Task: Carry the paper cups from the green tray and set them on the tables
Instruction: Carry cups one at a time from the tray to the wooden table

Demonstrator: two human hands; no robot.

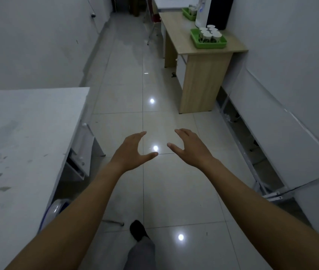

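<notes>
Broadly, we record a narrow room with a glossy tiled floor point(154, 84) running between pale walls, which leaves one clear lane for carrying.

We note a white table point(24, 123) along the left side, close to the person. Its top is stained and bears no cup in the visible part, so we judge it a likely destination.

We note a wooden table point(176, 30) against the right wall, well ahead. It serves as the supply point, and a tall white appliance point(201, 12) stands on it against the wall.

The green tray point(211, 44) sits at the near end of that wooden top, within reach from the lane. A second green tray point(185, 12) lies further back. Its contents are too small to identify.

The left hand point(133, 152) and the right hand point(190, 149) are held out over the floor, palms turned inward, fingers loosely spread, thumbs apart. Both are empty and touch nothing. We judge this posture a readiness for a two-handed pickup, one cup per hand. One dark shoe point(137, 229) is set forward, consistent with an approach toward the tray.

The paper cups point(211, 33) stand upright and bunched together inside the green tray, rims up, well apart from both hands. We find none on any table surface outside a tray.
</notes>
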